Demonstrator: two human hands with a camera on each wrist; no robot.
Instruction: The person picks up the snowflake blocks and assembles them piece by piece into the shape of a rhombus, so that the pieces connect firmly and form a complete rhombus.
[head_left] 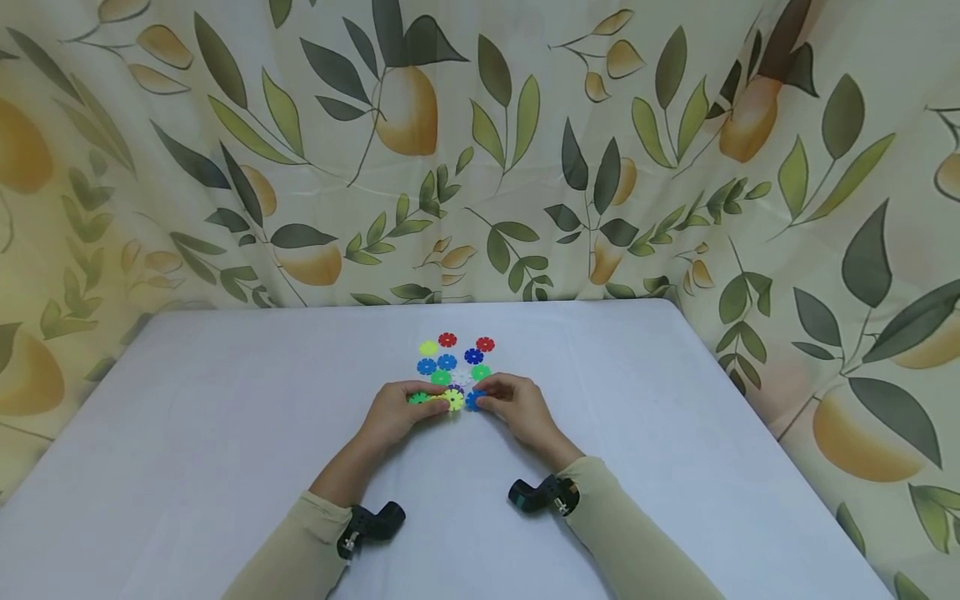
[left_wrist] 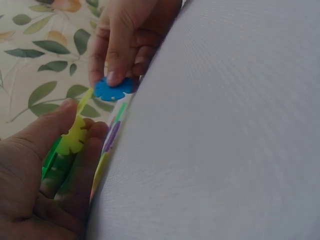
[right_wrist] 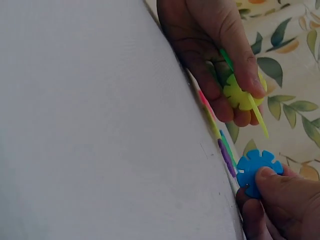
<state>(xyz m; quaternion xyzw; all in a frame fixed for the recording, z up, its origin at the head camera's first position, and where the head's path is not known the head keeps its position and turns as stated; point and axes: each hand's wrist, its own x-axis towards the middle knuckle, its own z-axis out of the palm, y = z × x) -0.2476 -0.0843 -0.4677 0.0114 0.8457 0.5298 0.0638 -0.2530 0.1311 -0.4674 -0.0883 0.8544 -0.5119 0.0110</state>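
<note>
My left hand [head_left: 393, 412] pinches a small chain of notched plastic snowflake discs between thumb and fingers. It has a green disc [left_wrist: 49, 161], a yellow disc [left_wrist: 74, 140] and another yellow disc [right_wrist: 259, 117] standing crosswise to it at the end. In my right hand [head_left: 522, 407], thumb and fingers grip a single blue snowflake disc [right_wrist: 251, 169]. The right wrist view has the blue disc just apart from the crosswise yellow one. Both hands are close together over the table, and the left fingers partly hide the green disc.
Beyond the hands, loose discs lie on the white-covered table [head_left: 225, 433]: red [head_left: 447, 340], yellow [head_left: 428, 348], dark blue [head_left: 474, 357], green [head_left: 441, 378], white and purple among them. A leaf-and-fruit patterned curtain [head_left: 495, 208] hangs behind the far edge.
</note>
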